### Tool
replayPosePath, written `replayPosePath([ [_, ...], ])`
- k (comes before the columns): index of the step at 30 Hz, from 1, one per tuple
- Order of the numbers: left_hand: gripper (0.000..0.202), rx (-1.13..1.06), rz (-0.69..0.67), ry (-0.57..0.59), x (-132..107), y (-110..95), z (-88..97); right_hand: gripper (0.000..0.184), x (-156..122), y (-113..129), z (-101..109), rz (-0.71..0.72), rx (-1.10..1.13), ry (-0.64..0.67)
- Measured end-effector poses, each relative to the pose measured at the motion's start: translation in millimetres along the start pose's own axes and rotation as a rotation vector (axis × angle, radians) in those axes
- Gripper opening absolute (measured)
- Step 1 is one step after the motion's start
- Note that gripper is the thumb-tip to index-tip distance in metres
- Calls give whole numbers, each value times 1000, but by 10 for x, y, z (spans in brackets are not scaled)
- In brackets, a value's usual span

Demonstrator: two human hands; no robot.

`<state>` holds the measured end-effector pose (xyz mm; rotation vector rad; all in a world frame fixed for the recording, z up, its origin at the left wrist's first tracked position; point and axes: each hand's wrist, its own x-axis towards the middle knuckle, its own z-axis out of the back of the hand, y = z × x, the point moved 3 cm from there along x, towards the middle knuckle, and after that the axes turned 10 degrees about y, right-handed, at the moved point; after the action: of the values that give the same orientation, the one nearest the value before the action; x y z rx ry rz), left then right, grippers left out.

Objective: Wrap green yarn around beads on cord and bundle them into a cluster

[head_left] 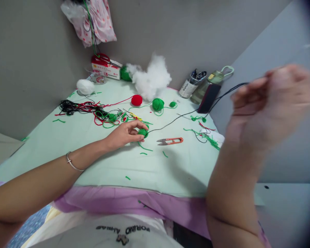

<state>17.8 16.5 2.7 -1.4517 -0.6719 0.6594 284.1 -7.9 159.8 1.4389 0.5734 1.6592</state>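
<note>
My left hand [125,133] rests on the pale green cloth [98,165] and pinches a small green crocheted ball [143,132]. A black thread [181,117] runs from that ball up and to the right into my right hand [270,100]. That hand is raised high at the right, blurred, with its fingers pinched together on the thread's end. Orange thread snips [170,141] lie on the cloth just right of the green ball.
A tangle of black, red and green yarn [90,110] lies at the left. A red ball [136,100], green yarn balls [158,104], white stuffing [151,79], a white ball [85,86], a box [105,69], a jar of tools [192,84] and a dark phone [209,98] stand at the back.
</note>
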Motion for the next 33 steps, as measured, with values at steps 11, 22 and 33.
replayPosePath([
  [11, 32, -236, -65, -13, 6, 30, 31, 10, -700, -488, -1014, 1, -313, 464],
  [22, 36, -185, -41, -59, 15, 68, 86, 13, -733, -473, -1031, 22, -447, 550],
  [33, 35, -16, -49, -105, -4, 52, 103, 14, -743, -473, -1036, 11, -485, 592],
])
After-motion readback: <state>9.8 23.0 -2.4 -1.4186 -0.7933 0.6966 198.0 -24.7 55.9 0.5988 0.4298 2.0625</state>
